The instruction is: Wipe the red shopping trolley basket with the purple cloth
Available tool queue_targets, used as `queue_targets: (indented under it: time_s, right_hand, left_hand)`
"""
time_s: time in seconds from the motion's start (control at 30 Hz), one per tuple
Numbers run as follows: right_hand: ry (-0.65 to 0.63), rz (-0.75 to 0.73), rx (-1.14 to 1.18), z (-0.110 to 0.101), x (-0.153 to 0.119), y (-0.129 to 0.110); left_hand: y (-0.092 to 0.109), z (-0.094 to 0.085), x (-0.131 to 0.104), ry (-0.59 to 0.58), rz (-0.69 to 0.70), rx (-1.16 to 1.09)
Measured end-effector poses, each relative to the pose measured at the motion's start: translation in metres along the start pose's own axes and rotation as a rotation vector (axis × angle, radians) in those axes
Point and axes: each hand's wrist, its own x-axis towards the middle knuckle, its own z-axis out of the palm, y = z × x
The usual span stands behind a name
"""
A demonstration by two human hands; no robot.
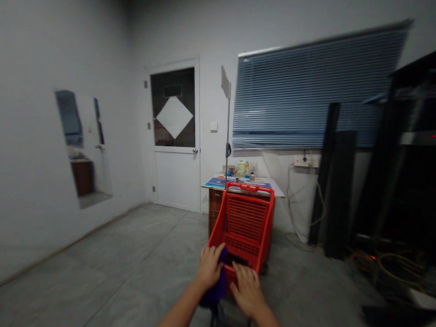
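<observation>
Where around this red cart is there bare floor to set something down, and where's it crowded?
The floor left of the red cart, between the mirror, door and desk, is widest; a smaller patch lies right of the cart, before the dark panels. It's crowded at the desk's back, among bottles, and far right, around coiled cables.

You have 1 red cart [247, 217], 1 purple cloth [214, 290], 1 door [176, 178], 1 white diamond [175, 117], 1 mirror [83, 151], 1 window blind [299, 99], 1 surface [278, 191] and 2 dark boards [340, 191]; the small containers [241, 168] are too blurred for you to count.
</observation>
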Motion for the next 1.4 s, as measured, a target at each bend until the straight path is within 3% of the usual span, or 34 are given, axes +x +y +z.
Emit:
queue_targets:
  time_s: [0.17,0.37,0.47,0.7,0.83,0.97,1.1,1.3,1.4]
  right_hand:
    - [0.021,-0.008,-0.005,0.004,0.001,0.004]
    - [-0.024,-0.001,-0.009,-0.001,0.001,0.002]
    - [-0.054,-0.015,-0.010,-0.006,0.002,0.003]
    - [0.047,0.073,-0.095,-0.010,0.003,0.024]
    - [0.039,0.094,-0.114,-0.010,0.002,0.027]
    - [0.045,0.094,-0.126,-0.014,0.000,0.025]
    - [0.036,0.096,-0.106,-0.013,0.000,0.021]
    - [0.055,0.099,-0.105,-0.007,0.003,0.017]
    - [0.048,0.087,-0.112,-0.009,0.002,0.019]
  left_hand:
    - [0.007,-0.003,0.017,0.095,-0.036,-0.061]
    - [0.007,0.030,-0.004,0.107,0.010,0.061]
    - [0.001,0.036,-0.010,0.082,0.028,0.085]
    - [0.009,0.031,-0.011,0.053,-0.068,0.090]
    - [0.015,0.029,-0.015,0.067,0.006,0.099]
    - [-0.004,0.020,-0.016,0.033,0.148,0.111]
    - [-0.015,0.016,-0.016,0.045,0.062,0.121]
    - [0.013,0.029,-0.018,0.047,0.102,0.103]
    - [0.014,0.027,-0.018,0.051,0.127,0.084]
